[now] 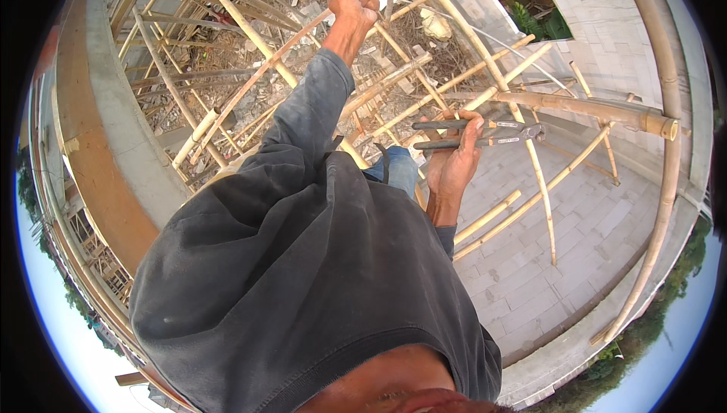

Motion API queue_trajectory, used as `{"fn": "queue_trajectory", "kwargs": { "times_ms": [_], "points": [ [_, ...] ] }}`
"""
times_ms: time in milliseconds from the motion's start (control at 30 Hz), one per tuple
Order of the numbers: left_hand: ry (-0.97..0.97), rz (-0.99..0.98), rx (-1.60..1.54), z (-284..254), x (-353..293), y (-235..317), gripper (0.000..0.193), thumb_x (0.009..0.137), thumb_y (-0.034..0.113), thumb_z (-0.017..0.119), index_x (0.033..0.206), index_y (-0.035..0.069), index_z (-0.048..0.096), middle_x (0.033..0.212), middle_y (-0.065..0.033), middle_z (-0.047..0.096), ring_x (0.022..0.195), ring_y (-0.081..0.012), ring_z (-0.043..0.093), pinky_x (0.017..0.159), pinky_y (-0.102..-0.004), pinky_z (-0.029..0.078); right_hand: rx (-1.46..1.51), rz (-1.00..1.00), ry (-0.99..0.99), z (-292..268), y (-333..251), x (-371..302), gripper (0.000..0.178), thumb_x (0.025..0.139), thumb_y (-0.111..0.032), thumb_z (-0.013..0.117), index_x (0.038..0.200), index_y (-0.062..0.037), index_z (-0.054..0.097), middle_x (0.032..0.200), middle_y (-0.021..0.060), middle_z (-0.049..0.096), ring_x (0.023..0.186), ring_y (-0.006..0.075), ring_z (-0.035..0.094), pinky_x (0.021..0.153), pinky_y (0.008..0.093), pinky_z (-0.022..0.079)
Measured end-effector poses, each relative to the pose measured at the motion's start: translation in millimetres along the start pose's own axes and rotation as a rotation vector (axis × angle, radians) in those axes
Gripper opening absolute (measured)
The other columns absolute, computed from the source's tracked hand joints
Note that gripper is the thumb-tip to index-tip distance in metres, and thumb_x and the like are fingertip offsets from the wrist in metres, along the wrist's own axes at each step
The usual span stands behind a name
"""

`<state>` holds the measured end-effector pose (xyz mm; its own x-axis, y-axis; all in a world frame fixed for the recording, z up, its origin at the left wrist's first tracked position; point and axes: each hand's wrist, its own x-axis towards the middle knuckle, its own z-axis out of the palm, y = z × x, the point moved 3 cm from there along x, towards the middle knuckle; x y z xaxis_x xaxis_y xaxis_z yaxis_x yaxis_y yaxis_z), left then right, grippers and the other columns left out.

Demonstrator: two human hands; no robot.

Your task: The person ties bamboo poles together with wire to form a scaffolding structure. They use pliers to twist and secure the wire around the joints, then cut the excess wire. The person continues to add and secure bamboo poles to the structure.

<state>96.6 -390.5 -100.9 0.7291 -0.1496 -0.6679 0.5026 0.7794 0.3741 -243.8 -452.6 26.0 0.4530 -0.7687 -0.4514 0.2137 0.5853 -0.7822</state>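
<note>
My left hand is stretched out toward the far side, its fingers closed round a thin reddish-brown pole that slants from upper right to lower left. In my right hand, to the right of my body, is a pair of end-cutting nippers with dark handles. The metal jaws point right, and the two handles lie apart across the palm. Just beyond the jaws runs a thick bamboo pole with a cut end.
Bamboo scaffold poles cross around and below me. Far beneath lies ground strewn with rubble. A grey block wall with a square opening stands at upper right. A concrete ledge runs along the left; a curved upright pole stands at right.
</note>
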Motion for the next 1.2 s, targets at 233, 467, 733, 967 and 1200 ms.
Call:
{"fn": "queue_trajectory", "kwargs": {
  "times_ms": [233, 467, 733, 967, 1200],
  "points": [
    [-0.255, -0.138, 0.387, 7.8, -41.3, -23.0, 0.027, 0.1, 0.016, 0.03, 0.076, 0.014, 0.042, 0.06, 0.004, 0.026, 0.048, -0.0101, 0.021, 0.046, -0.03, 0.018, -0.205, -0.432, 0.215, 0.1, -19.6, 13.9, 0.045, 0.112, -0.035, 0.057, 0.14, 0.0006, 0.056, 0.111, 0.0069, 0.059, 0.115, 0.0145, 0.057, 0.097, 0.032, 0.051],
    [-0.434, -0.087, 0.528, 49.1, -101.8, -20.2, 0.027, 0.099, 0.017, 0.032, 0.074, 0.015, 0.043, 0.061, 0.0036, 0.027, 0.051, -0.0103, 0.022, 0.05, -0.0279, 0.022, -0.11, -0.366, 0.247, -19.6, -48.0, 48.5, 0.057, 0.111, -0.044, 0.055, 0.14, 0.0056, 0.059, 0.112, 0.0146, 0.07, 0.103, 0.0163, 0.065, 0.085, 0.0337, 0.056],
    [-0.541, 0.145, 0.602, 75.1, -95.2, 21.4, 0.042, 0.112, 0.04, 0.033, 0.076, 0.02, 0.04, 0.059, 0.0039, 0.028, 0.047, -0.0128, 0.025, 0.046, -0.0317, 0.023, 0.102, -0.315, 0.218, -40.2, -60.0, 46.0, 0.043, 0.112, -0.033, 0.055, 0.135, 0.0015, 0.062, 0.093, 0.0063, 0.067, 0.091, 0.0124, 0.064, 0.083, 0.0331, 0.055],
    [-0.509, 0.227, 0.281, 97.7, -103.7, 59.5, 0.044, 0.112, 0.041, 0.034, 0.073, 0.019, 0.039, 0.057, 0.0064, 0.024, 0.048, -0.0115, 0.02, 0.046, -0.0304, 0.019, 0.078, 0.005, 0.088, -63.3, -25.0, 54.5, 0.022, 0.099, -0.02, 0.077, 0.111, -0.009, 0.061, 0.091, 0.0003, 0.058, 0.079, 0.0081, 0.056, 0.056, 0.0266, 0.048],
    [-0.689, 0.093, 0.235, 90.7, -83.3, 66.8, 0.02, 0.089, 0.012, 0.036, 0.07, 0.015, 0.04, 0.06, 0.0026, 0.03, 0.051, -0.0116, 0.021, 0.048, -0.0288, 0.022, 0.263, 0.245, -0.074, -32.7, 36.4, 45.0, 0.026, 0.1, -0.021, 0.077, 0.115, -0.0052, 0.062, 0.135, 0.0215, 0.066, 0.082, 0.008, 0.056, 0.061, 0.0234, 0.05]
  ]
}}
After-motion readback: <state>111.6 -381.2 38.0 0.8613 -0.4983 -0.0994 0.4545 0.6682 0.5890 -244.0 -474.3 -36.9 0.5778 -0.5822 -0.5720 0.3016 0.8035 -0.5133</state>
